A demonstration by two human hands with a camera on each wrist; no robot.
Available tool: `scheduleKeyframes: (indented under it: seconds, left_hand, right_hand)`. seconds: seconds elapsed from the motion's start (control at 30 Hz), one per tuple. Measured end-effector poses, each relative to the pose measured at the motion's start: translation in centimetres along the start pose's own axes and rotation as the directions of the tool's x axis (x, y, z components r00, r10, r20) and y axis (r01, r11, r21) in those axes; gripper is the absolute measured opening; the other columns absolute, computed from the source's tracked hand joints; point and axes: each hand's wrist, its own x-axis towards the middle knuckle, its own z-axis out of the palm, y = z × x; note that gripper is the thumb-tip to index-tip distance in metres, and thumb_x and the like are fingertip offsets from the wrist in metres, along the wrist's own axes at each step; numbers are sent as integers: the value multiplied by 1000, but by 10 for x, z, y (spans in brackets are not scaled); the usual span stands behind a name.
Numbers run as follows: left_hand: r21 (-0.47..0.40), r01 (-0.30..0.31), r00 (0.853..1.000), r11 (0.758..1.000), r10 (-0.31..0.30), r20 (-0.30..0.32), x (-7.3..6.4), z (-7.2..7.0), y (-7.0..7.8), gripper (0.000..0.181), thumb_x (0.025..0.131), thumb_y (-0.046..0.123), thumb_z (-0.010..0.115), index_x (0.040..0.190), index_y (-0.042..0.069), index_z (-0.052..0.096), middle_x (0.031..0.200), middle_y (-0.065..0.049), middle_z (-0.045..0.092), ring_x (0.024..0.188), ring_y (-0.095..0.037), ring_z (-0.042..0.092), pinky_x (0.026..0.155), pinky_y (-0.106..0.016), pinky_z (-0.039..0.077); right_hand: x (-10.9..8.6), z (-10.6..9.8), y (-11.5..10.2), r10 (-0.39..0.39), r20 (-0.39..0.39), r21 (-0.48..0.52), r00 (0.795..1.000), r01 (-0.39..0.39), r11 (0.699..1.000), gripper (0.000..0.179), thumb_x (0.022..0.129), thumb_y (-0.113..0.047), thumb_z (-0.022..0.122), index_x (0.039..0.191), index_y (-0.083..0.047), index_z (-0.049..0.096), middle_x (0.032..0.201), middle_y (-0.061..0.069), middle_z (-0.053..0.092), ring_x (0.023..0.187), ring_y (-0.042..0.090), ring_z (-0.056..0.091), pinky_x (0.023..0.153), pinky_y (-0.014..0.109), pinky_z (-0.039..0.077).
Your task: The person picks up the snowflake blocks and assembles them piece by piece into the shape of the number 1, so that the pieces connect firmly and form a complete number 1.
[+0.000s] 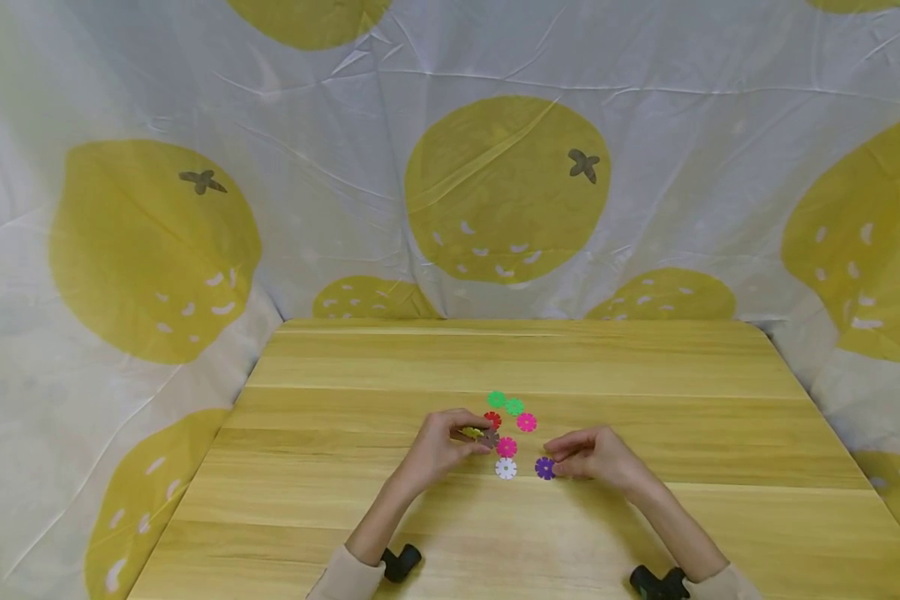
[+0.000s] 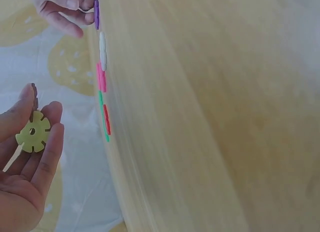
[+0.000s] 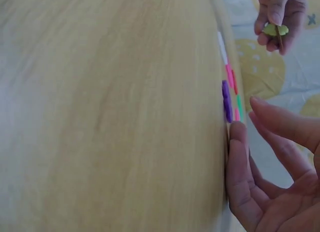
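My left hand pinches a brown notched plastic disc joined crosswise to a yellow notched disc, held up over the table. In the left wrist view the yellow one faces the camera, while the brown one appears edge-on under the thumb. My right hand is low at the table, thumb and fingers spread apart, with a fingertip right at the edge of a purple disc. Left of that lies a white disc, with a pink disc just behind it.
Farther back lie a second pink disc, a red disc partly behind the left fingers, and two green discs. The wooden table ends at a curtain printed with yellow fruit. Black straps with devices sit at both wrists.
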Motion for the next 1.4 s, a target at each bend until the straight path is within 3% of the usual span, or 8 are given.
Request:
scheduleKeyframes:
  seconds: [0.17,0.43,0.6,0.73,0.83,1.1,1.4]
  left_hand:
    - [-7,7,1000,1000,-7,14,-1,0,0,25,87,2,80,112,2,78,108,-10,77,99,-27,75,81,-22,60]
    - [-34,18,999,999,-17,36,0,5,0,26,86,0,81,112,0,78,108,-12,77,98,-28,76,79,-18,59]
    - [-36,31,999,999,-30,45,0,6,0,26,87,0,80,113,0,78,107,-12,77,97,-27,76,77,-16,59]
    - [-16,34,999,999,-34,38,-1,5,1,27,87,1,81,113,1,78,107,-10,77,97,-25,75,77,-17,59]
    - [-11,32,999,999,-31,39,-2,4,1,27,86,2,81,113,1,78,106,-11,77,96,-24,75,77,-18,59]
    - [-17,34,999,999,-33,36,-3,2,3,26,88,5,80,113,3,78,109,-11,78,95,-24,75,77,-19,59]
    - [-40,47,998,998,-45,34,-3,1,2,25,88,5,81,113,5,78,112,-11,78,95,-25,76,78,-18,59]
  right_hand:
    - [3,5,-2,-42,-9,-100,999,41,994,36,81,0,84,114,8,75,93,17,72,72,8,64,61,20,53]
    - [8,12,0,-83,-56,-235,995,67,970,29,75,-1,88,102,2,79,83,8,67,69,8,56,60,19,49]
    - [6,15,-1,-72,-71,-267,995,51,962,25,75,0,88,97,-1,75,85,8,64,73,12,56,62,20,49]
    - [3,14,-2,-104,-61,-285,993,83,955,23,79,3,84,97,-1,70,88,11,65,75,14,58,64,20,51]
    - [0,11,-3,-120,-43,-254,992,106,961,18,85,7,77,98,1,67,88,13,66,75,15,61,64,22,55]
    - [-1,6,-2,-119,30,-42,992,120,992,15,93,8,69,107,10,63,92,19,63,79,22,71,72,33,64]
    - [4,11,-4,-162,-28,55,986,164,985,22,95,5,68,114,12,60,99,26,71,85,28,76,78,39,64]
